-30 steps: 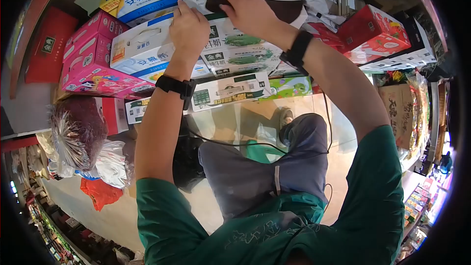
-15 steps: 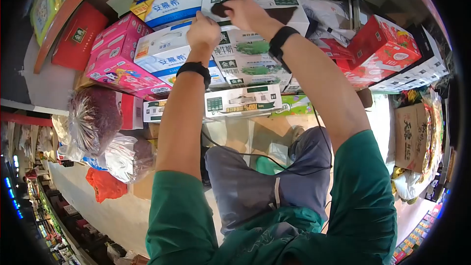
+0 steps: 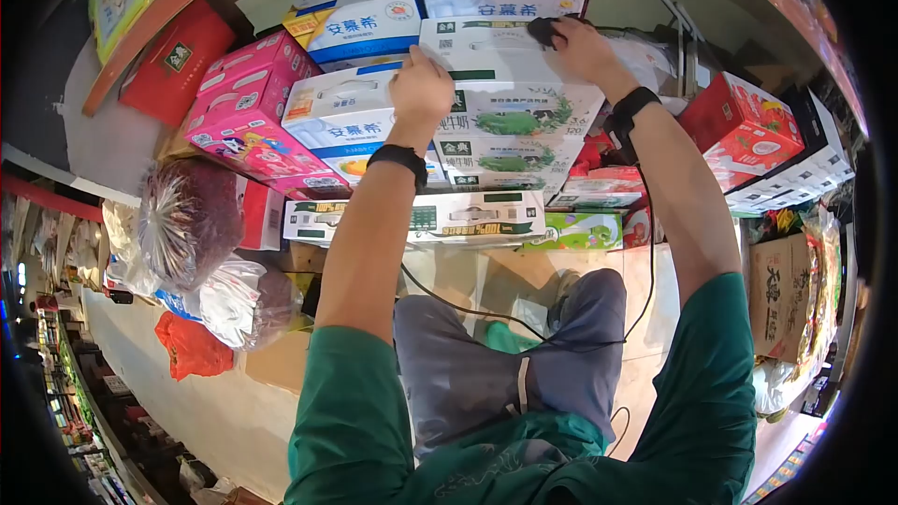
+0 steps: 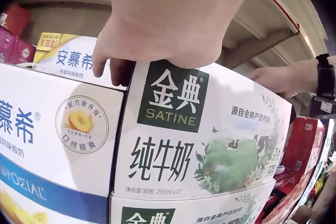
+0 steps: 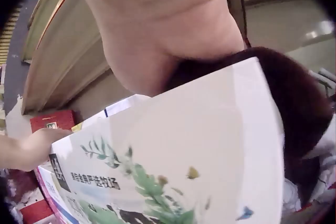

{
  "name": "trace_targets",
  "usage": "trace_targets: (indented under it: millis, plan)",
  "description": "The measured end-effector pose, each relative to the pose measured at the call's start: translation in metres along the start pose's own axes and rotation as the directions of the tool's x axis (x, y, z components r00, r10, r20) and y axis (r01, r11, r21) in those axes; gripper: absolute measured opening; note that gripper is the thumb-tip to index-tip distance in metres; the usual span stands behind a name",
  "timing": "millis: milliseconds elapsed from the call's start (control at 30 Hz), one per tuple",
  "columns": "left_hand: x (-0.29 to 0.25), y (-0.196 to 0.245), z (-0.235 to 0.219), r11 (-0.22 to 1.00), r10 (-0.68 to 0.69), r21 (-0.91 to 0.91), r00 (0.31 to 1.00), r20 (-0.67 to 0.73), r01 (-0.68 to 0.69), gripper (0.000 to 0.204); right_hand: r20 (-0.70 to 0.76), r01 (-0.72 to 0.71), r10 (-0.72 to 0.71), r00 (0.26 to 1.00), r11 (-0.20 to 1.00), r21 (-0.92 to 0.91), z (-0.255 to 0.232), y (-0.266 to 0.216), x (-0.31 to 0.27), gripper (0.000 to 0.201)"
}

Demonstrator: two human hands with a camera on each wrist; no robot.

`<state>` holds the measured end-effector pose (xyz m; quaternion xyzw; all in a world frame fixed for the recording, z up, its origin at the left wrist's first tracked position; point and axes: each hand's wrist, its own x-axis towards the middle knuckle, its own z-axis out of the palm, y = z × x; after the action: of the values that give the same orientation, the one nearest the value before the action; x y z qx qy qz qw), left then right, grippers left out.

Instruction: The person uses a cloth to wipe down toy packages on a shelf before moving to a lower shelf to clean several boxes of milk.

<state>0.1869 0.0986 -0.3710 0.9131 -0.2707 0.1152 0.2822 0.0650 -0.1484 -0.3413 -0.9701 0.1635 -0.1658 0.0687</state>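
Observation:
A white milk carton with green print [image 3: 524,108] [image 4: 210,129] lies on top of a like carton. Over its upper left edge the left hand [image 3: 421,89] [image 4: 173,19] has its fingers curled, beside the neighbouring white-and-blue carton [image 3: 341,117] [image 4: 52,129]. At the far right part of the top, the right hand [image 3: 585,51] [image 5: 163,35] grips a dark brown cloth [image 3: 543,32] [image 5: 299,103]. In the right wrist view this cloth hangs past the carton's right end. Its right fingertips are hidden there by the carton and cloth.
Pink boxes [image 3: 248,122] and a red box [image 3: 178,58] stand at the left, red fruit boxes [image 3: 744,131] at the right. More cartons [image 3: 360,19] are behind. Bagged goods [image 3: 187,224] sit at the lower left; a dark cable [image 3: 468,309] crosses the legs.
The right hand has moved right across the carton's top with the cloth, baring printed surface it covered. The left hand stays at the upper left edge. The head view has shifted.

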Motion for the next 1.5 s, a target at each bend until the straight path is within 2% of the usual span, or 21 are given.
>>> trace_targets:
  millis: [100,200,233,300,367,400,467,500,533,633,667,767,867,967,1100,1200,1300,1500]
  plan:
    - [0.0,-0.003,0.004,1.0,-0.002,-0.019,1.0,0.005,0.002,0.05,0.003,0.173,-0.174,0.985,0.982,0.075,0.016,-0.032,0.012,0.036]
    - [-0.002,-0.006,0.005,0.999,0.02,-0.029,1.0,-0.022,-0.021,0.049,-0.055,0.225,-0.218,0.974,0.96,0.166,0.046,-0.073,0.031,0.037]
    - [-0.002,-0.007,0.007,0.999,0.039,-0.024,0.998,-0.053,-0.04,0.048,-0.064,0.32,-0.314,0.947,0.939,0.123,0.049,-0.087,0.038,0.036]
    - [-0.004,-0.009,0.009,0.998,0.066,-0.009,0.994,-0.09,-0.068,0.046,-0.015,0.227,-0.23,0.973,0.95,0.212,0.05,-0.115,0.044,0.037]
    - [-0.002,-0.009,0.01,0.997,0.077,0.007,0.991,-0.112,-0.077,0.045,-0.049,0.302,-0.298,0.953,0.928,0.219,0.057,-0.131,0.055,0.036]
    - [0.0,-0.008,0.007,0.998,0.008,-0.065,1.0,0.002,-0.007,0.051,-0.063,0.331,-0.326,0.943,0.918,0.22,0.06,-0.135,0.057,0.036]
    - [0.001,-0.004,0.001,0.999,0.008,-0.049,1.0,0.012,-0.008,0.045,-0.06,0.382,-0.377,0.924,0.907,0.178,0.065,-0.138,0.065,0.035]
    - [0.001,-0.004,0.0,0.999,0.009,-0.04,1.0,0.019,-0.008,0.043,-0.057,0.405,-0.401,0.914,0.901,0.158,0.07,-0.137,0.07,0.034]
    - [0.001,-0.006,0.003,1.0,0.018,-0.022,1.0,0.011,-0.018,0.042,-0.081,0.355,-0.346,0.935,0.899,0.256,0.074,-0.136,0.076,0.033]
    - [0.004,-0.005,0.003,0.999,0.038,0.014,0.999,-0.015,-0.038,0.042,-0.02,0.338,-0.347,0.938,0.898,0.282,0.068,-0.117,0.081,0.033]
    - [0.003,-0.005,0.002,0.999,0.035,0.016,0.999,-0.012,-0.035,0.042,-0.039,0.3,-0.302,0.952,0.906,0.3,0.063,-0.105,0.074,0.032]
    - [0.002,-0.003,0.002,1.0,0.009,0.013,1.0,0.0,-0.009,0.042,-0.105,0.27,-0.249,0.963,0.918,0.29,0.051,-0.06,0.059,0.032]
    - [0.002,0.0,0.001,1.0,-0.014,0.003,1.0,0.022,0.014,0.042,-0.063,0.235,-0.227,0.972,0.933,0.273,0.032,-0.015,0.047,0.033]
    - [0.003,0.002,-0.002,0.999,-0.036,0.014,0.997,0.063,0.035,0.042,-0.08,0.164,-0.151,0.985,0.966,0.199,0.022,0.013,0.03,0.033]
    - [0.004,0.001,-0.003,0.999,-0.045,0.034,0.995,0.095,0.042,0.043,-0.116,0.143,-0.124,0.985,0.975,0.168,0.007,0.013,0.002,0.031]
    - [0.003,0.0,-0.003,1.0,-0.03,0.01,0.997,0.069,0.029,0.038,-0.111,0.107,-0.092,0.99,0.984,0.144,0.005,0.004,-0.016,0.031]
    - [0.004,0.002,-0.006,0.999,-0.047,0.012,0.995,0.083,0.046,0.035,-0.178,0.187,-0.155,0.972,0.966,0.178,0.004,0.0,-0.036,0.03]
    - [0.005,0.004,-0.005,0.994,-0.08,0.079,0.991,0.109,0.072,0.037,-0.222,0.167,-0.133,0.966,0.976,0.139,0.01,-0.007,-0.05,0.031]
